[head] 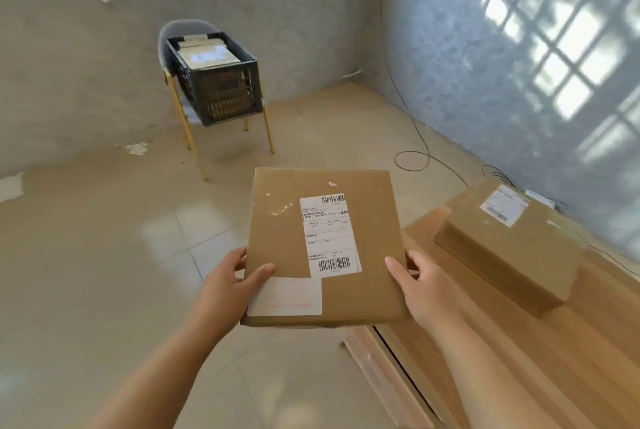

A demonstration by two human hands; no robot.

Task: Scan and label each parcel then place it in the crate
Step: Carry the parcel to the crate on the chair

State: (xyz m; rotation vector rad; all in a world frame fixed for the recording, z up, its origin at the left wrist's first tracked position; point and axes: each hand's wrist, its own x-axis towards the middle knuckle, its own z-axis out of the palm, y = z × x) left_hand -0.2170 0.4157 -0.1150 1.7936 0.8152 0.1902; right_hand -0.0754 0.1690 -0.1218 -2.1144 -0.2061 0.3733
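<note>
Seen on my remote feed: both hands hold a flat, square cardboard parcel (277, 241) level above the glossy tiled floor (104, 255), well apart from the crate. The left hand (225, 286) grips its near-left edge, thumb on top beside a blank white sticker (285, 297); the right hand (422, 286) clasps the near-right edge, fingers hidden beneath. A printed shipping label (329, 234) with two barcodes lies on the smooth, taped top, its small text too blurred for me to read. A slatted black plastic crate (221, 89), holding what look like more boxes, sits on a grey, gold-legged chair (183, 30) by the far wall; a thicker second parcel (509, 248) rests on the pale wooden table (502, 359) at right, which is cut off by the frame.
</note>
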